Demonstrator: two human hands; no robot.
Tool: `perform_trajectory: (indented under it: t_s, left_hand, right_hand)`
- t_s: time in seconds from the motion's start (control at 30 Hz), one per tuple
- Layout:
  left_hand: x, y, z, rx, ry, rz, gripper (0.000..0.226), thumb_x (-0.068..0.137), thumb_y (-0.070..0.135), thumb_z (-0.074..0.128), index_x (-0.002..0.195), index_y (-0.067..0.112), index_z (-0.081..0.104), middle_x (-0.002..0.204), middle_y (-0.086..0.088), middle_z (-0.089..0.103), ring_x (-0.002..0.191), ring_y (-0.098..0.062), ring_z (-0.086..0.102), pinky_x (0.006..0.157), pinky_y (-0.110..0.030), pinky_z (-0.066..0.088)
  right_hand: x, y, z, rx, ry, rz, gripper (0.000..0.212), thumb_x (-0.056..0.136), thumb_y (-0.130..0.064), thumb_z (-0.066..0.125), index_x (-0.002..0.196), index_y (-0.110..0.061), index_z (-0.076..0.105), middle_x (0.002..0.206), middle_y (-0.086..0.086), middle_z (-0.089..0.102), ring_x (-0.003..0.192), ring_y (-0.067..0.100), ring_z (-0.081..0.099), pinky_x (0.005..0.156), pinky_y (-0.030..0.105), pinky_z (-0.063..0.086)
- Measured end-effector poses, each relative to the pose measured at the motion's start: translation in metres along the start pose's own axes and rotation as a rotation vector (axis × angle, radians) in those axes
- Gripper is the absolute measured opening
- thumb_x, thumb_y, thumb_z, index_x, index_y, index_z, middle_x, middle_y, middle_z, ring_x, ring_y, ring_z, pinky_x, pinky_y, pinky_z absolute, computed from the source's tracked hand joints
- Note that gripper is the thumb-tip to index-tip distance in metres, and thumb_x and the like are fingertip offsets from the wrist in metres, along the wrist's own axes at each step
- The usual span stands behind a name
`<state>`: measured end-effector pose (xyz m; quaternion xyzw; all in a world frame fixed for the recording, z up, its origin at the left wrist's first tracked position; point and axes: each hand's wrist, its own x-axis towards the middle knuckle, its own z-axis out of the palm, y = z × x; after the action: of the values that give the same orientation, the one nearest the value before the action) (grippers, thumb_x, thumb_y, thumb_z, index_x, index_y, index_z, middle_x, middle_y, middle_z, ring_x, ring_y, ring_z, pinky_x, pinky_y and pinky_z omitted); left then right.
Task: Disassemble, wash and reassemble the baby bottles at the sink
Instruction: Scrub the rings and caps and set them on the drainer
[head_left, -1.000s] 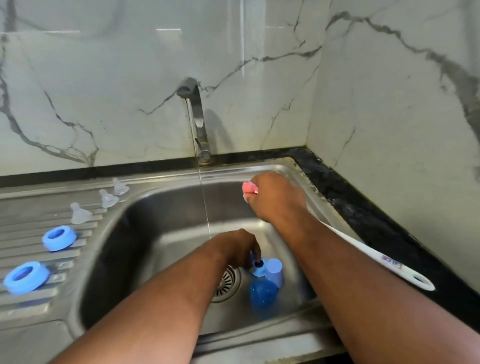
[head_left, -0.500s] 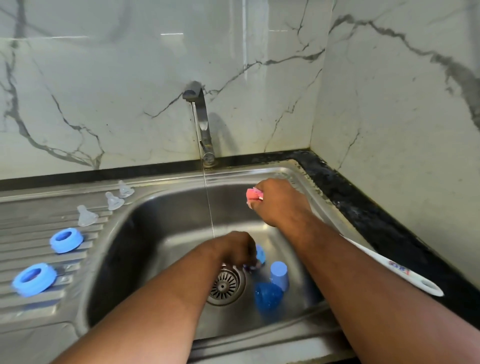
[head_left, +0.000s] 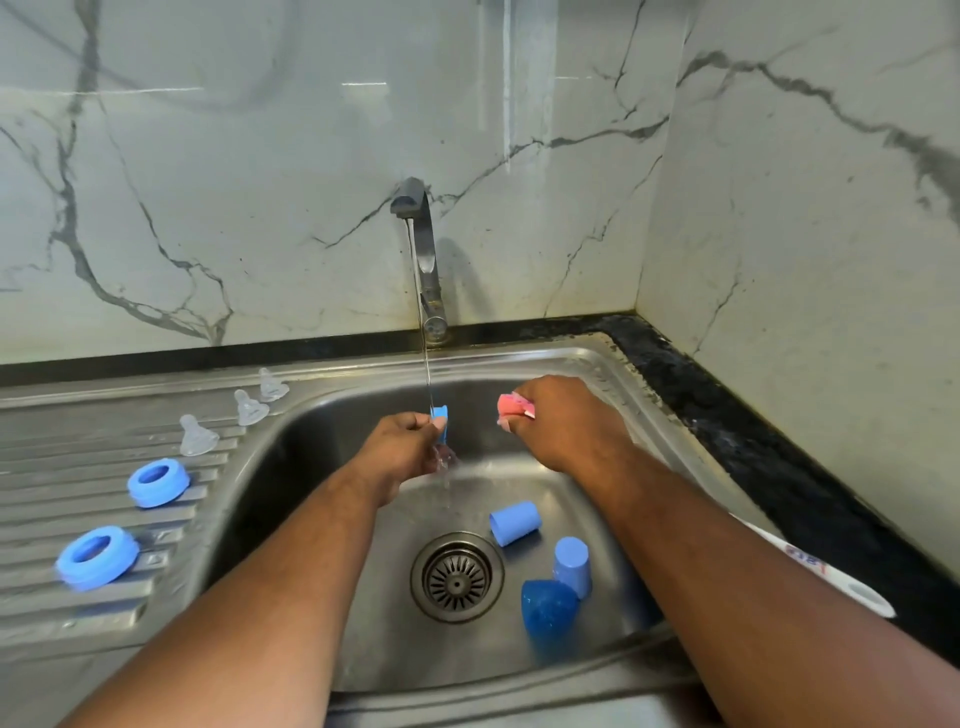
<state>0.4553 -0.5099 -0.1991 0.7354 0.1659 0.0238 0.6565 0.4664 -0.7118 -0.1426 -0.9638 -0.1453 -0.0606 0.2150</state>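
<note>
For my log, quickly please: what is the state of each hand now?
Left hand: pinches a small blue bottle part.
Right hand: grips a pink sponge.

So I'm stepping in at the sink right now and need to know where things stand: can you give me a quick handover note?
Now: left grip holds a ring under the tap stream; right grip holds a sponge.
Drainboard: three teats, two more rings.
Sink: two pale caps, one dark blue piece.
Brush: counter, right.
Done: parts taken apart.
Left: finish this ring, wash the sink pieces, reassemble.
</note>
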Motion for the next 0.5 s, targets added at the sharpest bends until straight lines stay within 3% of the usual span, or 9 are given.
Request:
perform_trajectory:
  t_s: [0.1, 0.2, 0.27, 0.4, 0.5]
  left_hand:
    - [-0.013, 0.012, -0.002, -0.033, 0.047, 0.029, 0.018, 0.104, 0.021, 0.057, 0.104, 0.006, 0.067, 0.087, -0.015, 0.066, 0.074, -0.022, 0.062, 0.060, -0.029, 0.055]
    - [-0.029, 0.028, -0.002, -0.091, 0.074, 0.027, 0.019, 0.103, 0.027, 0.058, 0.103, 0.011, 0.068, 0.092, -0.012, 0.067, 0.081, -0.023, 0.064, 0.079, -0.039, 0.057]
    - [-0.045, 0.037, -0.004, -0.090, 0.035, 0.014, 0.020, 0.103, 0.031, 0.059, 0.101, 0.013, 0.068, 0.094, -0.010, 0.068, 0.085, -0.022, 0.066, 0.083, -0.039, 0.058]
    - [-0.081, 0.039, -0.018, -0.034, -0.028, 0.037, 0.022, 0.100, 0.030, 0.062, 0.091, 0.011, 0.068, 0.081, -0.008, 0.069, 0.075, -0.019, 0.067, 0.061, -0.027, 0.055]
    - [-0.099, 0.029, -0.025, -0.124, -0.060, 0.030, 0.022, 0.098, 0.029, 0.063, 0.091, 0.009, 0.068, 0.081, -0.005, 0.069, 0.072, -0.018, 0.067, 0.058, -0.025, 0.054]
  right_hand:
    - [-0.002, -0.007, -0.001, 0.028, -0.027, -0.048, 0.030, 0.095, -0.039, 0.066, 0.123, -0.027, 0.069, 0.114, 0.001, 0.071, 0.100, 0.022, 0.065, 0.091, 0.039, 0.054]
    - [-0.008, -0.015, -0.009, 0.065, -0.050, -0.137, 0.032, 0.095, -0.041, 0.067, 0.126, -0.036, 0.069, 0.117, -0.004, 0.070, 0.100, 0.018, 0.064, 0.086, 0.032, 0.051]
    - [-0.013, -0.020, -0.014, 0.085, -0.051, -0.184, 0.032, 0.093, -0.044, 0.069, 0.125, -0.041, 0.069, 0.115, -0.007, 0.071, 0.098, 0.016, 0.064, 0.084, 0.031, 0.051]
    - [-0.022, -0.031, -0.019, 0.086, 0.003, -0.280, 0.033, 0.095, -0.049, 0.063, 0.128, -0.043, 0.066, 0.110, -0.005, 0.067, 0.099, 0.017, 0.062, 0.077, 0.029, 0.044]
    - [-0.027, -0.040, -0.016, 0.091, 0.010, -0.409, 0.038, 0.100, -0.042, 0.057, 0.138, -0.040, 0.057, 0.114, -0.003, 0.060, 0.106, 0.018, 0.057, 0.083, 0.034, 0.048]
